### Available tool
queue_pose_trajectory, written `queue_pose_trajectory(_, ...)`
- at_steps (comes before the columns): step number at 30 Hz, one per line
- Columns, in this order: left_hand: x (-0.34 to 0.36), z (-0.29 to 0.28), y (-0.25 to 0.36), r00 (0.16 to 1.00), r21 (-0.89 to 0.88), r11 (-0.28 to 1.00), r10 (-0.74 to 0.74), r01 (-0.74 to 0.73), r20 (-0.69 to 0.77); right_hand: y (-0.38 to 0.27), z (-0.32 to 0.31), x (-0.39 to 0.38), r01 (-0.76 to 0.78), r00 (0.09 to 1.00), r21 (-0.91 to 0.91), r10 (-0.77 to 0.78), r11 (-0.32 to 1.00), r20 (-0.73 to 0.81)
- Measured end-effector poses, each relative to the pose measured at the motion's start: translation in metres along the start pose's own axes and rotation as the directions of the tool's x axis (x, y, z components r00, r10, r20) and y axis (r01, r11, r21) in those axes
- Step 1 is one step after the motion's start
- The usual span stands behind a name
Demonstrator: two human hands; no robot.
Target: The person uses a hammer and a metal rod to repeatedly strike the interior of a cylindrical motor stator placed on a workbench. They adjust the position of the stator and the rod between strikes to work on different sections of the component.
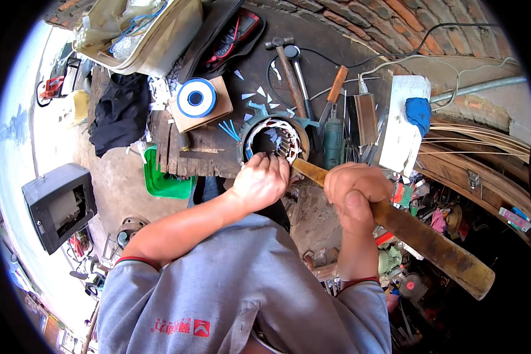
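Note:
A motor stator (305,141) in a blue-green housing stands at the near edge of the dark workbench, its white-wrapped windings ringing the open bore. Small bluish paper pieces (272,137) lie inside the bore. My left hand (262,180) is closed over the stator's near rim, fingers curled inward; the fingertips are partly hidden. My right hand (357,187) grips a long, worn wooden bat (433,245) around its narrow part. The bat's thin end meets the stator's near right side, beside my left fingers, while its wide end slants down to the right.
A wire spool (196,98) rests on a cardboard box (186,121). Behind the stator lie a hammer (290,79) and a ratchet (301,74). A green power tool (333,141) stands right of it. A green tray (159,177) sits below the bench's left edge; a multimeter (233,35) lies at the back.

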State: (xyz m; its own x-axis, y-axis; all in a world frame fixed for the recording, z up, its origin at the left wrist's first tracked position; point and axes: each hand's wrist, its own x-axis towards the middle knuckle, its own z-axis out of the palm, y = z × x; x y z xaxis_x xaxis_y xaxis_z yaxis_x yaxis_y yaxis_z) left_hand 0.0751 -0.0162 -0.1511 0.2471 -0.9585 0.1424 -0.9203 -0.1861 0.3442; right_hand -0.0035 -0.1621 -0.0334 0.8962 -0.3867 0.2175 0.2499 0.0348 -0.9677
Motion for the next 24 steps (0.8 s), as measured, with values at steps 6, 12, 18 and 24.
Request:
queue_pose_trajectory(6,0.003,0.001,-0.005,0.995,-0.040,0.998,0.044,-0.048,-0.092,0.001,-0.001,0.030,-0.126,0.987,-0.310,0.151,0.942,0.057)
queue_pose_trajectory(12,0.014,-0.011,0.018,0.980,0.031,0.986,-0.169,0.166,0.103,0.013,-0.027,0.041,-0.155,0.988,0.198,0.157,0.968,0.006)
queue_pose_trajectory(18,0.008,-0.001,0.012,0.996,-0.009,0.996,-0.087,0.087,-0.003,-0.010,-0.007,0.058,0.008,0.979,-0.159,0.025,0.987,0.204)
queue_pose_trajectory(24,0.010,0.002,0.012,0.990,-0.025,0.990,-0.141,0.141,-0.011,0.017,-0.023,0.054,0.088,0.947,0.118,-0.120,0.989,0.299)
